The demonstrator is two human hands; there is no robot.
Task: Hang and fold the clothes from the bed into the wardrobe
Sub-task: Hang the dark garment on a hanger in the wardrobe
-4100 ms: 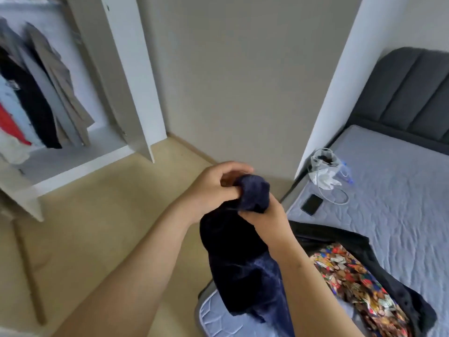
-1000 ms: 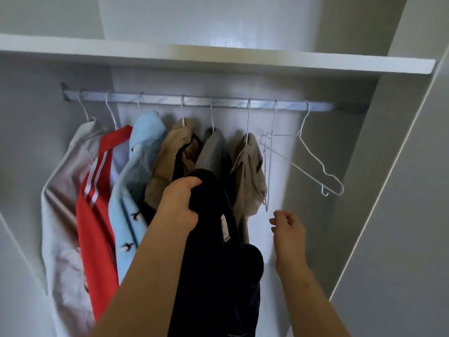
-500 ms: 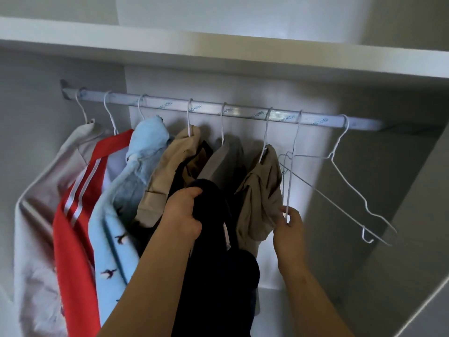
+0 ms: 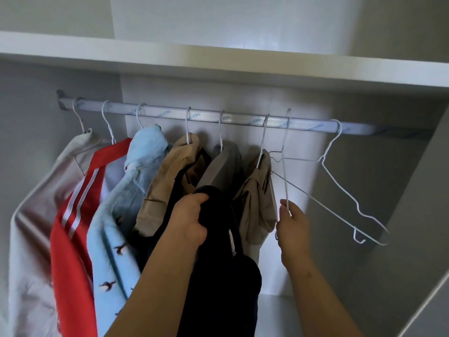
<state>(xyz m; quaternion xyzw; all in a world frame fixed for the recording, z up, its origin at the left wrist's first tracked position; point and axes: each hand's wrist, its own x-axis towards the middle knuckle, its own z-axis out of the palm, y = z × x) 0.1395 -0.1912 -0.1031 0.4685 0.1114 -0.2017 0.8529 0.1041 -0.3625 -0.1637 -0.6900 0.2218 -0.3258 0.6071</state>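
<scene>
Wardrobe (image 4: 218, 62), rail (image 4: 243, 120) crowded at left. Dark garment (image 4: 218, 288) hangs before the hung clothes: soft, limp, probably weighty. Left hand (image 4: 188, 224) fingers are curled round its bunched top. Right hand (image 4: 291, 227) pinches a wire hanger (image 4: 286, 186): light, springy, likely to snag. Better held by the hook.

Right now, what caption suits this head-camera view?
Left hand grips a dark garment while right hand pinches an empty wire hanger hanging from the wardrobe rail.
</scene>
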